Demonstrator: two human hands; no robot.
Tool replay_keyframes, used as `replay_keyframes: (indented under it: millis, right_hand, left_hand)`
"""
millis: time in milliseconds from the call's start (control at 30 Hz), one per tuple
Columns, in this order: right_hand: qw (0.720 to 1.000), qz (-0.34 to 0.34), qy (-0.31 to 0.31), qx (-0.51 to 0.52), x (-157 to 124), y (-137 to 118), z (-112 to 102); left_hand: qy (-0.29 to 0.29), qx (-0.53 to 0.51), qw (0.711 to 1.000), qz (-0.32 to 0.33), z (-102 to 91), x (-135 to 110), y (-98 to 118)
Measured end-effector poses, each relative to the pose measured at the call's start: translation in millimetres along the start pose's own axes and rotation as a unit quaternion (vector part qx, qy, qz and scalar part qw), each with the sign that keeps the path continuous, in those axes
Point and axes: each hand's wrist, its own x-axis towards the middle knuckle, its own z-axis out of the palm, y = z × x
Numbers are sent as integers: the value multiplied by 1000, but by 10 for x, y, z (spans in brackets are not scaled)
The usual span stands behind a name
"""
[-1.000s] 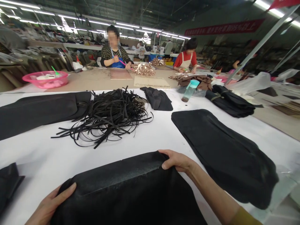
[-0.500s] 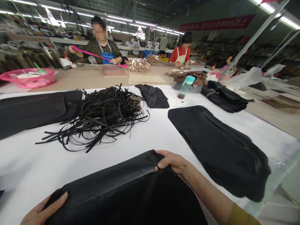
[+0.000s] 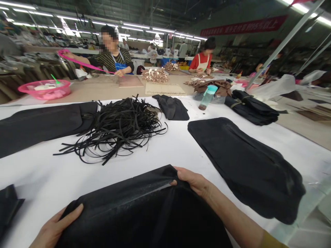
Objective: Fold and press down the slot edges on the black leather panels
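Note:
A large black fabric panel point(image 3: 144, 210) is stretched between my two hands at the near edge of the white table point(image 3: 90, 175). My left hand point(image 3: 60, 222) grips its left edge, thumb on top and the fingers mostly hidden underneath. At its upper right corner my right hand point(image 3: 190, 181) pinches the material, with one fingertip showing by a pale slit below the folded top strip. Beyond the panel lies a tangled heap of narrow black strips point(image 3: 126, 127). To the right rests a stack of black cut panels point(image 3: 243, 165).
Black panels point(image 3: 43, 124) lie at the left, with a small black piece point(image 3: 173, 107) behind the strips. A teal-lidded bottle point(image 3: 207, 98) stands near a tied black bundle point(image 3: 254, 107). A pink basin point(image 3: 45, 89) sits far left. Two co-workers work across the table.
My view has swung slightly left, so most things appear further right. My right thumb has shifted to the panel's corner edge. Across the table, a co-worker's hand has drawn the pink strip further left.

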Motion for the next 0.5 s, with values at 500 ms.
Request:
replay_keyframes:
  millis: [500]
  right_hand:
    - [963, 83, 229, -111, 0, 80, 88]
  left_hand:
    - [-243, -108, 964, 2, -182, -35, 100]
